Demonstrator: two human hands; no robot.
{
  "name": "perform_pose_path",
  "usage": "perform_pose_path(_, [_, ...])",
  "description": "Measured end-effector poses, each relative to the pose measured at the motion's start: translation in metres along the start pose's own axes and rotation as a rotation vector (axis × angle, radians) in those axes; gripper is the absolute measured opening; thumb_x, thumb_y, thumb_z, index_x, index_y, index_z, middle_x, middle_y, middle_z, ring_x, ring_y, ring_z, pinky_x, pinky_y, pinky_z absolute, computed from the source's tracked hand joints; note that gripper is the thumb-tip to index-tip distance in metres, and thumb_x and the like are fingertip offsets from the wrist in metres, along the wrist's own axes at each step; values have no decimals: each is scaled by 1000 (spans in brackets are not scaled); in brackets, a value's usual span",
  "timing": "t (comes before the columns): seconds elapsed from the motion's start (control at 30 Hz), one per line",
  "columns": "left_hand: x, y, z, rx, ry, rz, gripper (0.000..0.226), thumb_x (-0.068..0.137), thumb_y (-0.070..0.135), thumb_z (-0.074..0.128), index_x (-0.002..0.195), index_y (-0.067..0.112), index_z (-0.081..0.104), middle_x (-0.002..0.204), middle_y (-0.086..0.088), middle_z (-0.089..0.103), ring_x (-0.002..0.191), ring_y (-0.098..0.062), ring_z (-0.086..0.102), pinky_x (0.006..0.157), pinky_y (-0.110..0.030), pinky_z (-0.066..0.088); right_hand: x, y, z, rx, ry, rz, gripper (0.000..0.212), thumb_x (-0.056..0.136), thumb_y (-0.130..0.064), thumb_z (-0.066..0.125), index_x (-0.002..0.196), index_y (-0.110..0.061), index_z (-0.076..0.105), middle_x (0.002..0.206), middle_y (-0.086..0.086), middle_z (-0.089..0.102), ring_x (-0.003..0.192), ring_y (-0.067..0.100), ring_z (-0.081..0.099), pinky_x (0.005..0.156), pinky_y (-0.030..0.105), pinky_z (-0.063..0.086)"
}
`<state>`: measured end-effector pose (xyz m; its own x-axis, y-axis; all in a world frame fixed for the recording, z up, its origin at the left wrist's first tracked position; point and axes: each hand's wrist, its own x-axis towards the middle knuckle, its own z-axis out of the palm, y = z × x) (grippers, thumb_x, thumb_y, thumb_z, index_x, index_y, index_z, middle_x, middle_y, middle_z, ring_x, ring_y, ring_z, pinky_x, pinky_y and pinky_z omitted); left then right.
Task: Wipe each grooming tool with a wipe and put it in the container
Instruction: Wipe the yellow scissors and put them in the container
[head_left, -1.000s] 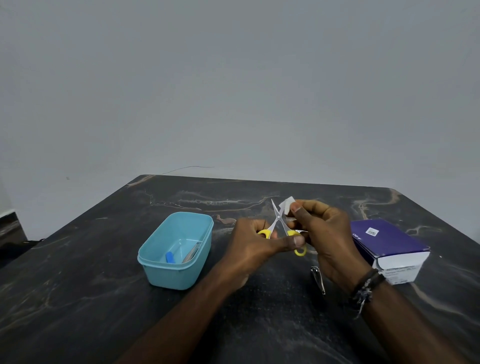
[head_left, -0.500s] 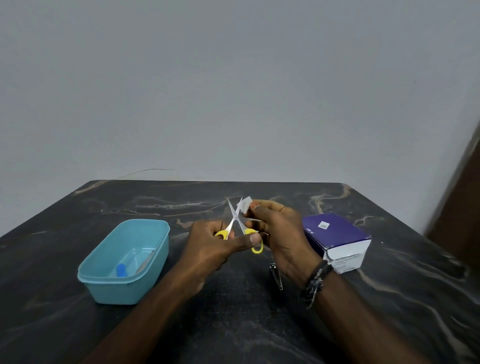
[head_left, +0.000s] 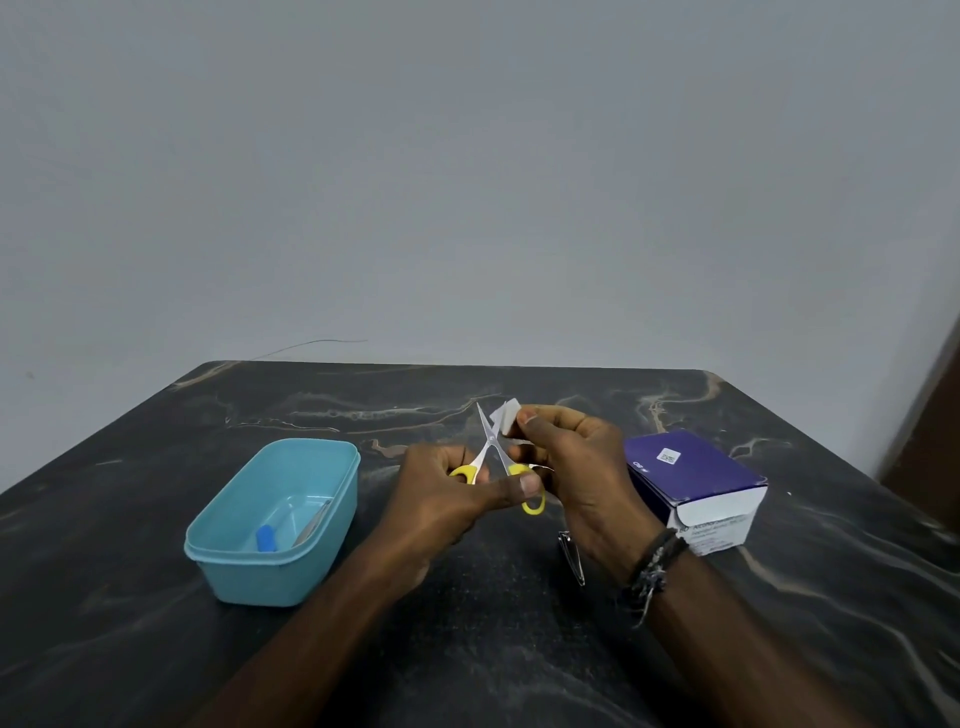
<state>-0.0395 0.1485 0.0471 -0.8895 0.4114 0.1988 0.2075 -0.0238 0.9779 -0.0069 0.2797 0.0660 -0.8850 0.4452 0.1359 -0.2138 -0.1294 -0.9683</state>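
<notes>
Left hand (head_left: 447, 493) is gripping the yellow handles of the scissors (head_left: 493, 452), thumb curled across the nearer loop, blades spread and pointing up toward the table's far edge. Right hand (head_left: 576, 467) is pinching a small white wipe (head_left: 506, 415) against one blade near its tip. Both are being held above the middle of the table (head_left: 519, 649), not resting on it.

Teal container (head_left: 270, 525) is sitting toward the table's left edge, well apart from the hands; a blue-handled item (head_left: 266, 538) and a slim metal tool (head_left: 311, 525) are lying inside. Nail clipper (head_left: 571, 558) is lying on the table just under the right wrist, apparently not yet wiped. Purple box (head_left: 696, 478) is standing toward the right edge.

Risks, as judged: blades are standing open with fingertips close by, so a slip of the wipe along the edge could nick a finger. Thin wipe could snag on the point and tear. Right forearm is hanging near the clipper and could knock it when moving toward the container.
</notes>
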Motion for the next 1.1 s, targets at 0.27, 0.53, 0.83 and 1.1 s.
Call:
perform_pose_path(0.27, [0,-5,2,51,-12,19,41,61,26,90,56,10,52,44,2,40,35,-6,31,37,-17,27,2,3,0,-15,-9,-9,11,89,-10,64,88,-4,72,72,10,71,61,19,66,50,26,51])
perform_pose_path(0.53, [0,-6,2,55,-8,11,42,59,28,90,59,10,52,48,-2,41,38,-8,31,38,-19,27,4,7,-2,-32,-101,5,19,88,-13,67,100,1,70,79,12,71,70,22,65,59,29,53])
perform_pose_path(0.83, [0,-6,2,37,-13,31,43,60,25,91,56,11,50,45,2,39,38,-6,30,38,-17,26,5,9,-1,-20,-106,32,20,87,-17,67,96,0,71,77,13,67,68,23,60,55,28,52])
perform_pose_path(1.1, [1,-9,1,69,15,75,46,59,22,91,51,16,46,41,11,39,38,-3,32,40,-16,29,5,10,-2,-119,-161,25,27,84,-27,71,85,0,71,83,24,66,75,29,58,67,38,49])
